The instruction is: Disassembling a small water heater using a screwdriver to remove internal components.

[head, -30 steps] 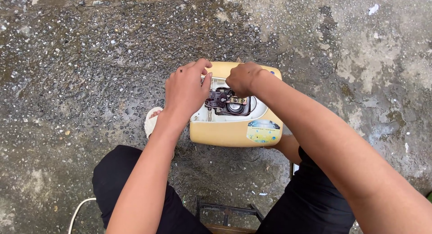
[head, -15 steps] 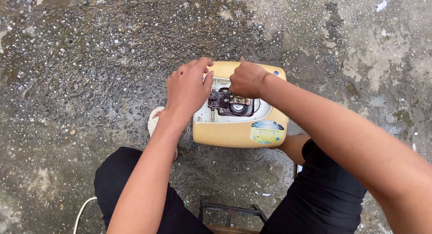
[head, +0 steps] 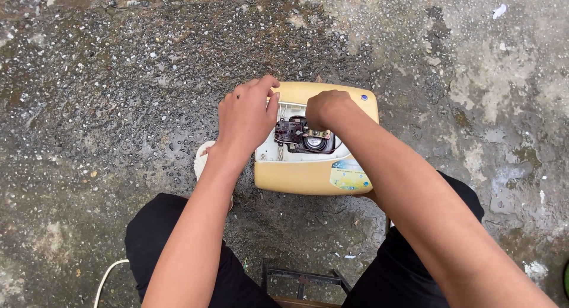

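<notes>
The left hand [head: 246, 119] rests, fingers curled, on the yellow casing [head: 308, 177]; just right of it, the right hand [head: 325, 108] is fisted over the black part [head: 296, 133]; its grasp cannot be told.

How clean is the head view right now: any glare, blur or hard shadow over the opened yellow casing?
Head view: soft, even daylight, no hard shadows; the yellow casing and dark parts inside are sharp; left hand and right hand cover part of the opening; the wet ground glints faintly; the near forearms look stretched.
</notes>
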